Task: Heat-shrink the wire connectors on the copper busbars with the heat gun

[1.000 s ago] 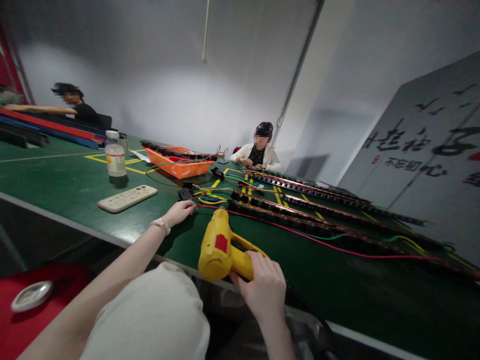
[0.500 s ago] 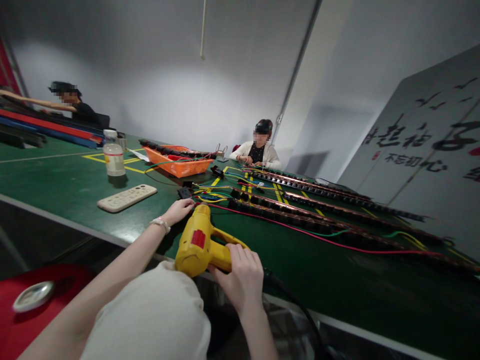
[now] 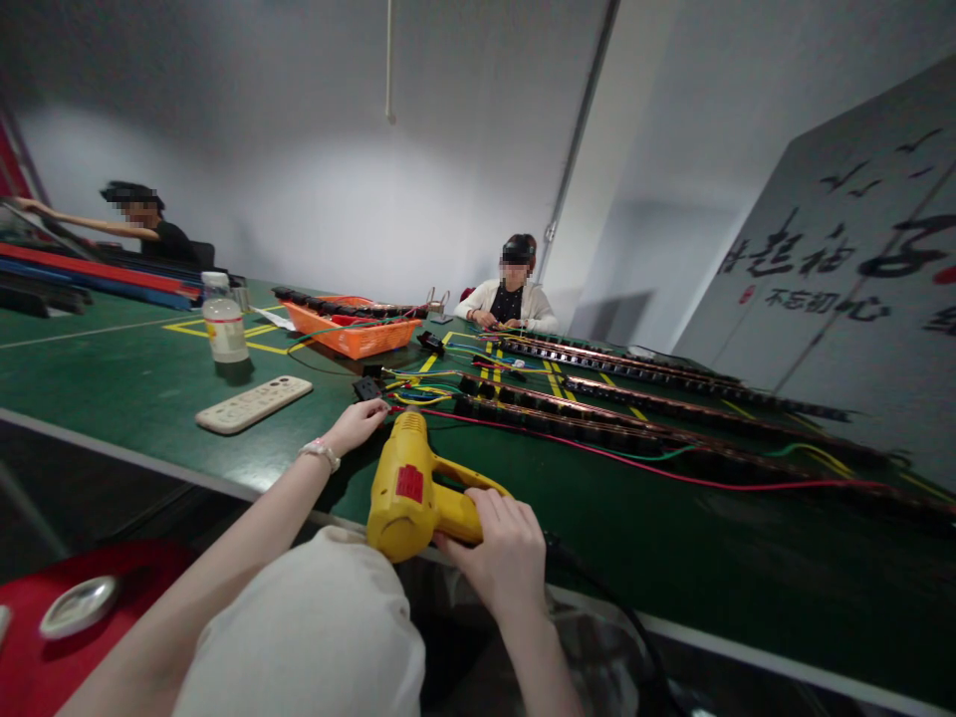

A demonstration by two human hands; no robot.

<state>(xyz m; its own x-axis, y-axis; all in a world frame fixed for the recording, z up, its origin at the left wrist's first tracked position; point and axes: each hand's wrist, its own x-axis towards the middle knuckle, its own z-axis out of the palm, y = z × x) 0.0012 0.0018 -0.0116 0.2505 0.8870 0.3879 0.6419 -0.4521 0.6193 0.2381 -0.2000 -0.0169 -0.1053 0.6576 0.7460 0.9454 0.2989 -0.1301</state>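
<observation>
Over at the far left a co-worker (image 3: 141,214) is sitting behind some long red and blue strips, and there's a red stool (image 3: 45,637) with a small metal dish sitting low down by the near left corner. On the green table (image 3: 112,368) a plastic bottle (image 3: 225,327) is standing upright, with a white remote (image 3: 254,403) lying flat a bit nearer, well back from the near edge, so that whole left stretch has lots of bare green around it. An orange basket (image 3: 355,337) is sitting further back. The left hand (image 3: 357,423) is resting on the table just inside the near edge, fingers curled loosely, pinching the coloured wires (image 3: 418,393) by the look of it, though I can't tell for sure. Just right of it the right hand (image 3: 499,553) is wrapped tight around the handle of the yellow heat gun (image 3: 407,488), which is hanging right over the near table edge, nozzle pointing away toward the wires. Long black socket strips (image 3: 597,423) are running off to the right, and another co-worker (image 3: 512,294) is sitting at the far side. The near right of the table has wide open green.
</observation>
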